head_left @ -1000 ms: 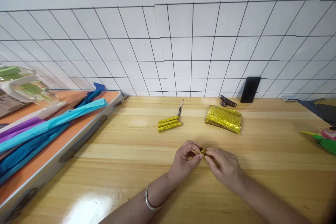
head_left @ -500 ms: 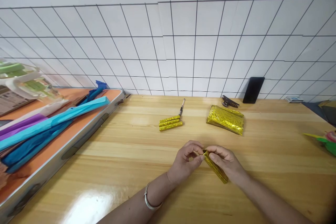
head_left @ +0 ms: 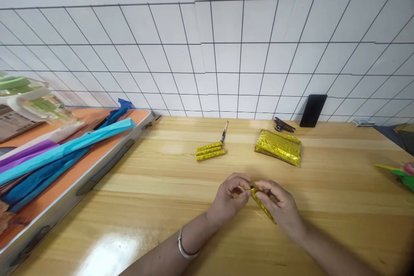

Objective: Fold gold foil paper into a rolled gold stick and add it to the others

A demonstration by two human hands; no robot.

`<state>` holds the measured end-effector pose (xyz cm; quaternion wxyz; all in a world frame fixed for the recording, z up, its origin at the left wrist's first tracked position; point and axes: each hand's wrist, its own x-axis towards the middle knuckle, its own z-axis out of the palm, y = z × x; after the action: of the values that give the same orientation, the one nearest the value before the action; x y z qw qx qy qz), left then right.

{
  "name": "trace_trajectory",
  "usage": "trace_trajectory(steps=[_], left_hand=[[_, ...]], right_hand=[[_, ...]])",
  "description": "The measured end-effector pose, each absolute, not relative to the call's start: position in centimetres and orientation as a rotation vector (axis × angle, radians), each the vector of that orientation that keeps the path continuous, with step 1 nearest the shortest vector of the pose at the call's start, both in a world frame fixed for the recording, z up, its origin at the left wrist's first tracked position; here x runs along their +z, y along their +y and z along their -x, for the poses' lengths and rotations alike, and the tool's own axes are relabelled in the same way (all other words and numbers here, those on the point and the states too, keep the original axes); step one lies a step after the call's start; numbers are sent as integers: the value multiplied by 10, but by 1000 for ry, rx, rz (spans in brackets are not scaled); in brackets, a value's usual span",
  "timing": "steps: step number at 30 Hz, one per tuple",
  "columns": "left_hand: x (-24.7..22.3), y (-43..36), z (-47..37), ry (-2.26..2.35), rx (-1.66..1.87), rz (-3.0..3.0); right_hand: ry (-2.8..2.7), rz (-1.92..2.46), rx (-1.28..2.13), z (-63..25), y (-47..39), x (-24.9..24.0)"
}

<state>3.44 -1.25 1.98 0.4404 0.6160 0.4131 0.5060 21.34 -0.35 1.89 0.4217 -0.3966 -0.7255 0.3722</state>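
Note:
A gold foil paper roll (head_left: 265, 211) slants between my hands above the wooden table (head_left: 155, 224). My left hand (head_left: 231, 196) pinches its upper end between thumb and fingertips. Just beside that end, my right hand (head_left: 280, 207) grips the roll with thumb and fingers, and covers part of its length. Farther back, a few finished-looking gold rolls (head_left: 210, 152) lie side by side, with a pen (head_left: 224, 132) touching them. To their right lies a stack of flat gold foil sheets (head_left: 278, 147).
A black hair clip (head_left: 283, 125) lies behind the foil stack, and a black phone (head_left: 313, 110) leans against the tiled wall. At left, an orange-topped tray (head_left: 80, 172) holds coloured crepe paper (head_left: 106, 131). A green object (head_left: 406, 179) sits at the right edge.
My right hand has shifted its grip toward the roll's upper end, and its fingers are more bent. My left hand stays nearly in place, pinching the end.

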Motion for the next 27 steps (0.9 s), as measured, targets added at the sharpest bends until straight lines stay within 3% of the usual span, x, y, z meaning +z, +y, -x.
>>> trace_trajectory(steps=[6,27], left_hand=[[19,-12,-34,1029,1255,-1506],[12,-12,-38,845,1338,-1251]], right_hand=[[-1934,954,709,-211,-7,15],[-2037,847,513,-213,-6,17]])
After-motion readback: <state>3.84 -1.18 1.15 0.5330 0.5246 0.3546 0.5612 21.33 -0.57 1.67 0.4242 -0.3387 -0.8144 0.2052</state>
